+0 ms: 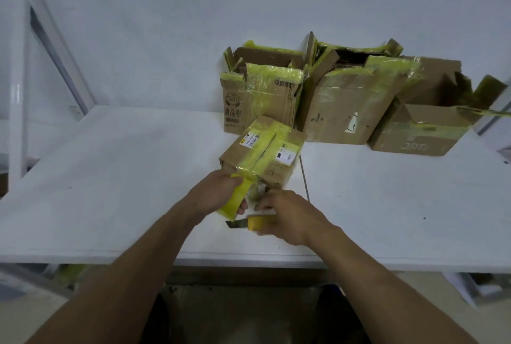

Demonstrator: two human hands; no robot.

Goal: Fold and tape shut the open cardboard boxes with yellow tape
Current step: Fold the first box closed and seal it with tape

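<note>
A white frame (pixel 19 95) stands at the far left, next to a white table (pixel 110 177). Behind the table is a plain white wall (pixel 166 25).

Near the middle of the table, the left hand (pixel 218 191) has its fingers curled round a tape roll (pixel 237 201). The roll is yellow and stands on its edge, tilted, just in front of a small box (pixel 262 150). A strip of yellow tape runs from the roll up over the near edge of the small box and along its top. The flaps of this box are folded down. It has white labels on both sides of the tape strip.

Just right of the roll is the right hand (pixel 289 215). Its fingers are wrapped round a yellow knife (pixel 250 223). The dark blade sticks out to the left, under the roll and close to the table. The hand is a bit blurry, so I cannot tell if the fingertips also touch the tape.

Far back on the table, to the right, three bigger boxes stand in a row by the wall. The left big box (pixel 260 95) has a cartoon face printed on it. The middle big box (pixel 351 100) is just beside it. The right big box (pixel 425 128) is lower. All three are open at the top, with torn flaps and messy yellow tape on them.
</note>
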